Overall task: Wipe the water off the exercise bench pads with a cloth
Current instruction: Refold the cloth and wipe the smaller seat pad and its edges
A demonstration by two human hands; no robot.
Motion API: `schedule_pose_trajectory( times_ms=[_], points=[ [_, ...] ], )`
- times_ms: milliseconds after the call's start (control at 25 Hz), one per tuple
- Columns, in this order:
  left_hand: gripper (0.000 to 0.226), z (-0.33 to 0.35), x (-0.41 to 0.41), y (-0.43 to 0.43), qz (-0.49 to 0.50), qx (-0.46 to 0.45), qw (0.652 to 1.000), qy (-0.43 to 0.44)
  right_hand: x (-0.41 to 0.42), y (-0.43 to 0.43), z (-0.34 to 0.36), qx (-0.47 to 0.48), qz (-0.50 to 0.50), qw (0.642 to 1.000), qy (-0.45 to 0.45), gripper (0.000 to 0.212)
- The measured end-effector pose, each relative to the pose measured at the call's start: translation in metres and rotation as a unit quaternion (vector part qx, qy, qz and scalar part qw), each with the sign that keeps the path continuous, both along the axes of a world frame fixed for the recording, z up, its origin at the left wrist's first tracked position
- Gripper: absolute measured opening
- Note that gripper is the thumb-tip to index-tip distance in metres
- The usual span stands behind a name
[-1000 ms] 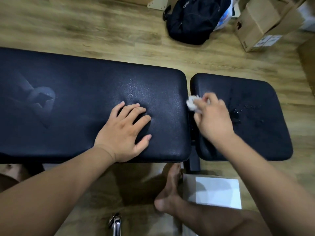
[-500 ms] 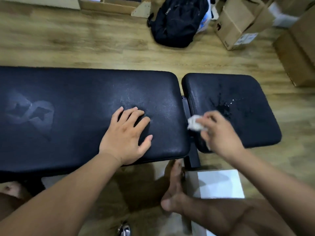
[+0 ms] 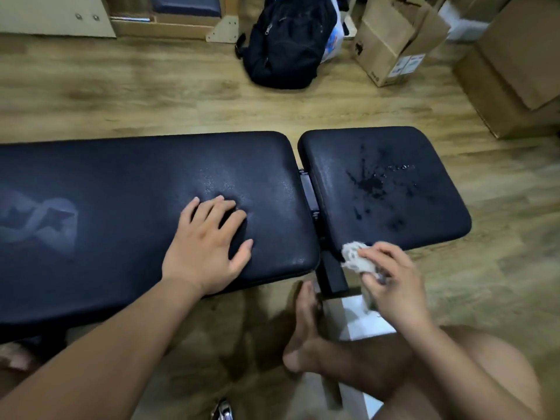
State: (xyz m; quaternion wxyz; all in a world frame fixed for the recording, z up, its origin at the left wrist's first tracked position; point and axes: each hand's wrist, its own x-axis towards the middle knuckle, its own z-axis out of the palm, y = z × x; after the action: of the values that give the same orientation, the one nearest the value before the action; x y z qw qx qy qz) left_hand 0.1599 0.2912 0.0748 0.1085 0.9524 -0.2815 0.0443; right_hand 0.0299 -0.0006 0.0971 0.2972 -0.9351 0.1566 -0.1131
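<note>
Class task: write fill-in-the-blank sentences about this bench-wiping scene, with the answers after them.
1. The left hand rests flat on the long pad, holding ____.
2. The right hand grips a crumpled ____.
3. Water drops sit on the short pad, whose colour is ____.
4. The backpack lies on the ____.
Answers: nothing; cloth; black; floor.

A crumpled white cloth (image 3: pixel 354 258) sits pinched in the right hand (image 3: pixel 391 280), at the near edge of the short black vinyl seat pad (image 3: pixel 430 207). Splashed water (image 3: pixel 371 184) lies beyond that hand. The long black back pad (image 3: pixel 106 183) lies under the left hand (image 3: pixel 209 247).
</note>
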Motion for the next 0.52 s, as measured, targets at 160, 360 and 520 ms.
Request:
schedule_pose_trajectory(
  times_ms=[160,360,520],
  points=[
    [0.053,0.0,-0.001,0.0,-0.005,-0.003,1.0,0.002,-0.002,-0.065,-0.003,-0.03,-0.26,0.965,0.017,0.026],
    [0.051,0.002,0.002,0.0,-0.006,0.002,1.0,0.004,0.005,-0.029,0.01,0.031,-0.183,0.982,-0.043,0.025],
    [0.056,0.009,0.004,0.002,0.0,-0.024,0.999,0.021,0.013,-0.056,0.041,0.35,-0.25,0.897,-0.101,0.019]
  ],
)
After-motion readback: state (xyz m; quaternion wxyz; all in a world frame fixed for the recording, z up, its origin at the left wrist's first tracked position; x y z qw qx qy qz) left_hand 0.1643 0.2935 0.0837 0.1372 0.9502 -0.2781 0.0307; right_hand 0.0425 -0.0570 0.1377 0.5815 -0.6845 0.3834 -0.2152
